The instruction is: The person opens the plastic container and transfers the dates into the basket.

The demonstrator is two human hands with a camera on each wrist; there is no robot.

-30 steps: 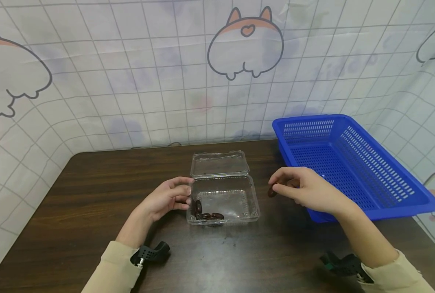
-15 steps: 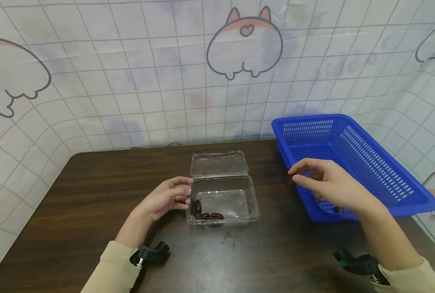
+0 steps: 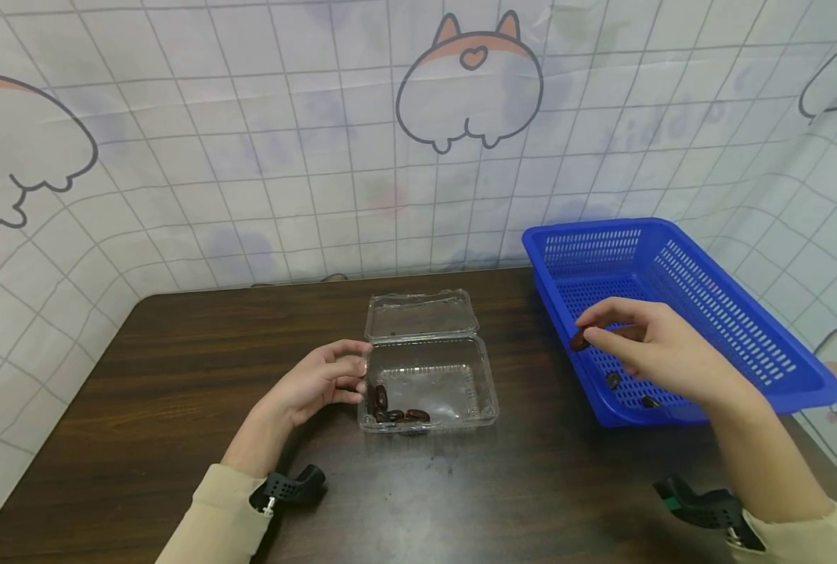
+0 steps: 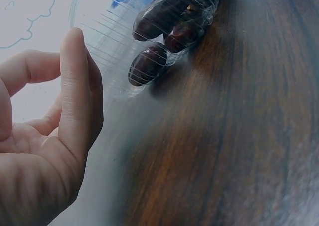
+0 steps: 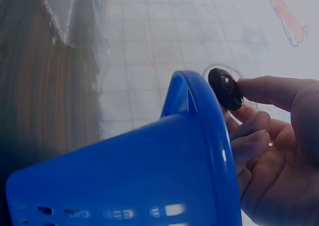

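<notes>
A clear plastic clamshell box [image 3: 428, 384] lies with its lid back on the dark table, holding several dark dates [image 3: 395, 410] in its near left corner; the same dates [image 4: 164, 34] show through the box wall in the left wrist view. My left hand [image 3: 322, 380] grips the box's left wall. My right hand [image 3: 643, 345] pinches one dark date [image 3: 579, 341] between thumb and forefinger, just over the near left rim of the blue basket [image 3: 799, 368]. In the right wrist view that date [image 5: 225, 89] sits at my fingertips above the basket rim [image 5: 199, 116].
Two dark dates [image 3: 612, 380] lie on the basket floor near its front. The basket stands at the table's right edge. A tiled cloth with cartoon animals hangs close behind the table [image 3: 178, 376]. Black wrist mounts [image 3: 287, 486] sit on both sleeves.
My right hand carried the pinched date rightward from beside the clamshell box to over the basket's near left rim. My left hand stayed on the box.
</notes>
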